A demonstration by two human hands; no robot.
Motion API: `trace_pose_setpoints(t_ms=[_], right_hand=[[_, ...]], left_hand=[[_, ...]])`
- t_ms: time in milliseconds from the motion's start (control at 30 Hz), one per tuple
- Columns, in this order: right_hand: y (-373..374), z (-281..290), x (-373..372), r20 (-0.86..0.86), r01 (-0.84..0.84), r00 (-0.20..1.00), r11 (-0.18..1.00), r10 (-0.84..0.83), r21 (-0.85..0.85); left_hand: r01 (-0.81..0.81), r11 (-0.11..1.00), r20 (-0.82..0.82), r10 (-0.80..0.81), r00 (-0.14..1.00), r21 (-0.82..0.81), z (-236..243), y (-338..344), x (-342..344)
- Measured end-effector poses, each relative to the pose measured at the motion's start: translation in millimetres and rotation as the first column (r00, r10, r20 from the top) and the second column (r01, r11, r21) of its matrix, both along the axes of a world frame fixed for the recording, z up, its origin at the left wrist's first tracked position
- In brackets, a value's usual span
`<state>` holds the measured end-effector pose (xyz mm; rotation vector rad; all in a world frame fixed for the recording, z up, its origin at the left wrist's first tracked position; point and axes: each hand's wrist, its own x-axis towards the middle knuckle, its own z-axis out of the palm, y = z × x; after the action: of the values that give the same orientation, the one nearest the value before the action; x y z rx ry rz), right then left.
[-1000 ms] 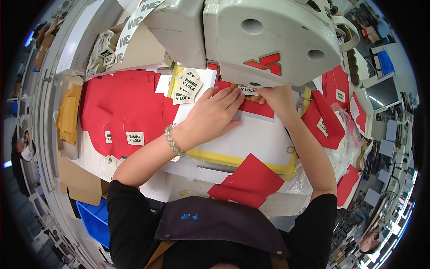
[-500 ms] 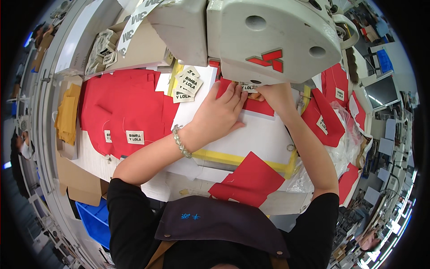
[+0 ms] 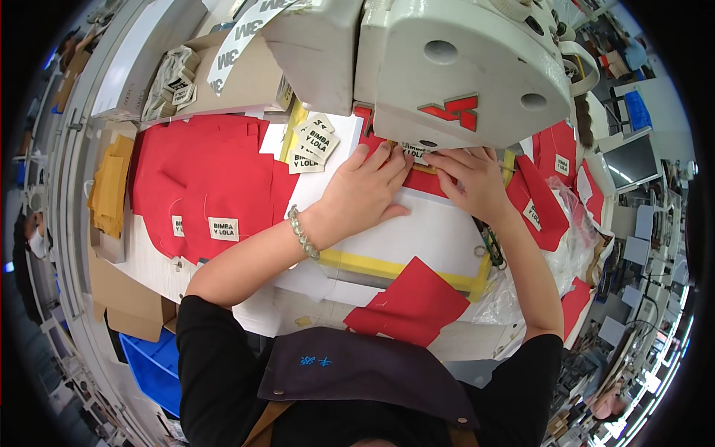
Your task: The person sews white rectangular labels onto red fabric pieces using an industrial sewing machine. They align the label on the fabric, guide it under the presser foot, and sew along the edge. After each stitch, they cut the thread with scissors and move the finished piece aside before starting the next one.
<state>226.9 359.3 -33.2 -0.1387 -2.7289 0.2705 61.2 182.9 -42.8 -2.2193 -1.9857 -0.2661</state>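
Note:
Under the head of a white sewing machine [image 3: 462,67] lies a red fabric piece [image 3: 426,183] with a pale printed label [image 3: 414,151] on it. My left hand [image 3: 363,190] rests palm down on the fabric and the white work surface, fingers stretched toward the label's left edge and thumb apart. From the other side my right hand [image 3: 474,182] reaches in, fingertips at the label's right edge and thumb spread on the fabric. The machine head hides the needle area and the label's far part. Several loose labels [image 3: 316,141] lie left of my left hand.
A large stack of labelled red pieces [image 3: 208,182] lies at left. Another red piece [image 3: 410,302] lies near me, and more labelled red fabric [image 3: 536,205] lies at right beside clear plastic [image 3: 566,246]. A cardboard box [image 3: 246,74] with label bundles stands behind. Yellow tape [image 3: 372,264] edges the surface.
My right hand has drawn back slightly to the right and spread its fingers and thumb, which were bunched at the label. A dark slim tool now shows beside my right forearm. My left hand stays about in place.

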Motion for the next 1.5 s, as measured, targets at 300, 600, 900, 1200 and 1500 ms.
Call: trace_pose_setpoints(t_ms=[300,600,900,1200,1500], right_hand=[[-0.8,0.6,1.4,0.053,-0.068,0.996,0.997,0.066,0.028],[6.5,-5.8,2.2,-0.063,0.082,0.993,0.956,-0.104,-0.283],[9.4,-4.2,1.1,-0.015,0.056,0.998,0.944,-0.065,-0.325],[-2.5,-7.4,-8.4,0.01,-0.075,0.997,0.979,0.079,-0.189],[-10.7,-8.7,-13.9,0.099,-0.081,0.99,0.98,0.1,-0.184]], left_hand=[[0.009,1.0,-0.001,-0.009,1.0,-0.002,-1.1,-1.0,-3.1],[0.123,0.99,0.296,-0.14,0.945,0.075,-9.3,14.1,-2.7],[0.145,0.989,0.384,-0.14,0.913,0.016,-5.6,22.2,1.2],[0.068,0.998,0.258,-0.066,0.964,0.004,1.4,0.1,-25.3],[-0.002,0.998,0.104,-0.005,0.995,0.064,-3.0,9.2,-38.1]])
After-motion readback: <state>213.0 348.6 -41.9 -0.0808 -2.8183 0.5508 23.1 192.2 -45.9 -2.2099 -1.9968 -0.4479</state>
